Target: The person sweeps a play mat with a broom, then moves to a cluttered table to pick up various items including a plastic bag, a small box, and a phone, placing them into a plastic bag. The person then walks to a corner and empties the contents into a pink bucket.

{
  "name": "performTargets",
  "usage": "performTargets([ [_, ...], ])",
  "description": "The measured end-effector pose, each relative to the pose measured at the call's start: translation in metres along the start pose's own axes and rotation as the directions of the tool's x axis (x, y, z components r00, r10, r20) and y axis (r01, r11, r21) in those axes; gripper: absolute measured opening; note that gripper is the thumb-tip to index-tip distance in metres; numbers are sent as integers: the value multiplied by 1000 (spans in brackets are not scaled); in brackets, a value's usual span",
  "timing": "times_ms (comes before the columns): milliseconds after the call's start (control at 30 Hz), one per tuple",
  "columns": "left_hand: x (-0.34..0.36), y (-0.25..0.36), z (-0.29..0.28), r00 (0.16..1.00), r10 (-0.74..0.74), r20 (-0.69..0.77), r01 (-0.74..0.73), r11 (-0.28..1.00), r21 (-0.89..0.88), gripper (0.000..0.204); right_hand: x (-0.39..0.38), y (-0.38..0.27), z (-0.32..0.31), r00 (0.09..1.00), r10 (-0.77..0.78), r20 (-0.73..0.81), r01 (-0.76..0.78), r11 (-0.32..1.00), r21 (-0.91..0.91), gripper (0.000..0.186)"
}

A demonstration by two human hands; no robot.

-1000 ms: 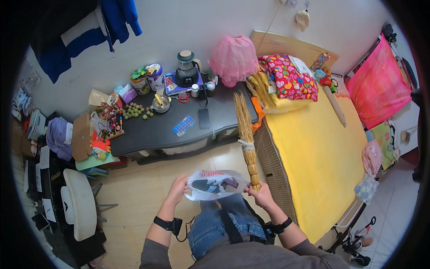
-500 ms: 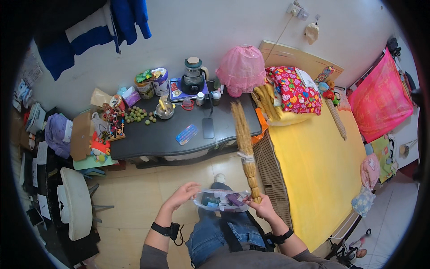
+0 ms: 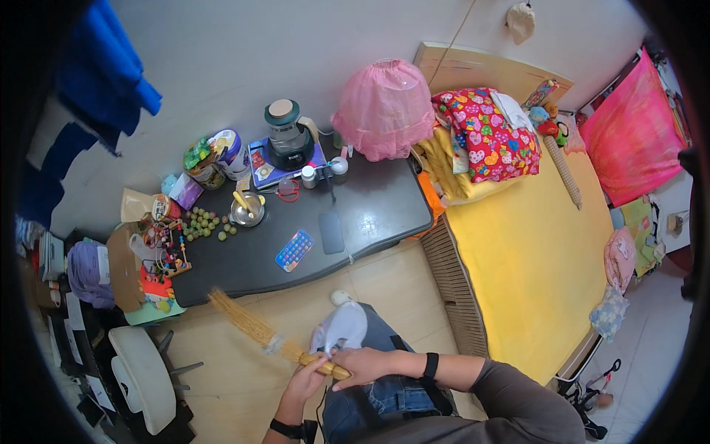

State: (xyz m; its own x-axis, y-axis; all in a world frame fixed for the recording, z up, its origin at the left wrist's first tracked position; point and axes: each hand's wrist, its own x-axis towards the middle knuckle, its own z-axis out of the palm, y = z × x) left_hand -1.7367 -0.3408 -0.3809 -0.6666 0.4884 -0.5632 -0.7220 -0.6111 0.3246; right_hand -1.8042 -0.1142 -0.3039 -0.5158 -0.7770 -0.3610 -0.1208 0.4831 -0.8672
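Both closed on the straw broom (image 3: 259, 331): left hand (image 3: 307, 379) just below the handle end, right hand (image 3: 362, 365) over it. Bristles fanned left above the floor, near the dark table (image 3: 370, 214). White plastic bag (image 3: 340, 328) just beyond the hands.

Left wrist: we note a black band with a chunky black watch body (image 3: 287, 428).
Right wrist: we note a plain narrow black band (image 3: 431, 366).
Right arm: grey-brown sleeve (image 3: 518, 396) pushed up, forearm bare.
Legs: we see faded blue denim jeans (image 3: 377, 396), worn pale in patches.
Hands: bare, ungloved.
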Motion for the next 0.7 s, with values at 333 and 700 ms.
performTargets([
  [333, -46, 24, -2, 846, 333, -416, -436, 881, -182, 23, 153, 196, -130, 644, 414, -643, -440, 888, 131, 40],
  [700, -115, 11, -18, 827, 423, -369, -561, 655, -506, 20, 283, 237, -131, 896, -76, -437, -274, 680, -680, 76],
])
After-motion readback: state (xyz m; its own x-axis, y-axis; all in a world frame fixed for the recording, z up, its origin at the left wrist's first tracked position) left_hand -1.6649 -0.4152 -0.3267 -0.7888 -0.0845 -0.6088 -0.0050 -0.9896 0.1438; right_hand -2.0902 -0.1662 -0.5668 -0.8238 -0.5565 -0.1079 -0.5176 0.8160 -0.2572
